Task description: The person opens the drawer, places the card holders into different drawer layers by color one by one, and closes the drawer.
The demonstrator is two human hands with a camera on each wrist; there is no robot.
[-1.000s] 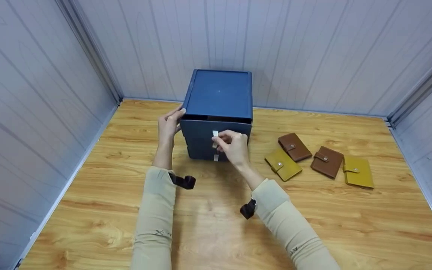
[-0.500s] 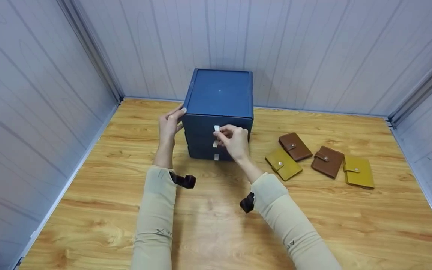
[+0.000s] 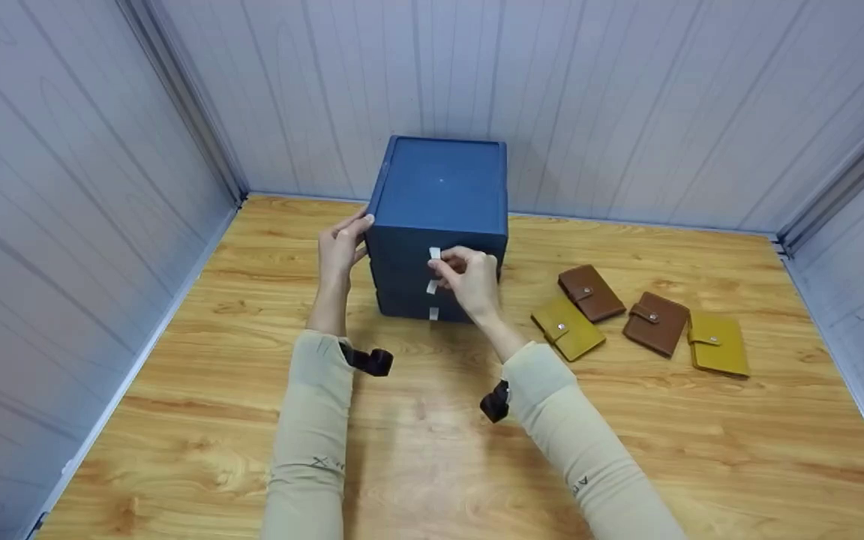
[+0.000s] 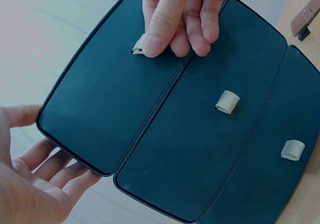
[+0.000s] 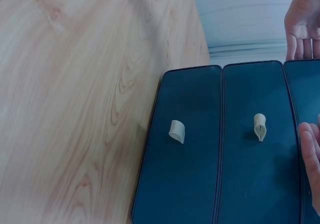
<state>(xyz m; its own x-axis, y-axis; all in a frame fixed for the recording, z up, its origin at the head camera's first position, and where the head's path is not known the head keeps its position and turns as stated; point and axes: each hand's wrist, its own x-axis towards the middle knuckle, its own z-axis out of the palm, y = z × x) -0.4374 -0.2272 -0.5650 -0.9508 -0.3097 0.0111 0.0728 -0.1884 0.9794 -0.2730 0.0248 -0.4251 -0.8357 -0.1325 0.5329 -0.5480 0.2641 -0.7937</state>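
A blue three-drawer cabinet (image 3: pixel 439 187) stands on the wooden table near the back wall, its drawers flush with one another. My right hand (image 3: pixel 473 283) pinches the white pull tab (image 4: pixel 139 45) of the top drawer (image 4: pixel 100 93) between thumb and fingers. At the cabinet's left side rests my left hand (image 3: pixel 338 251), thumb by the top front corner and fingers extended along the side wall. Below hang the middle drawer's tab (image 4: pixel 228 102) and the bottom drawer's tab (image 4: pixel 293 150), both untouched. In the right wrist view the pinched tab is out of frame.
Right of the cabinet lie two brown wallets (image 3: pixel 591 292) (image 3: pixel 655 324) and two yellow wallets (image 3: pixel 568 328) (image 3: pixel 717 345), each with a snap strap. One brown and one yellow wallet touch. Pale panel walls (image 3: pixel 627 112) enclose the table (image 3: pixel 417 450) at the back and sides.
The top drawer, slightly out with a dark gap under the cabinet's top, has been pushed in flush by my right hand, which moved up and away from me. My left hand stayed at the side.
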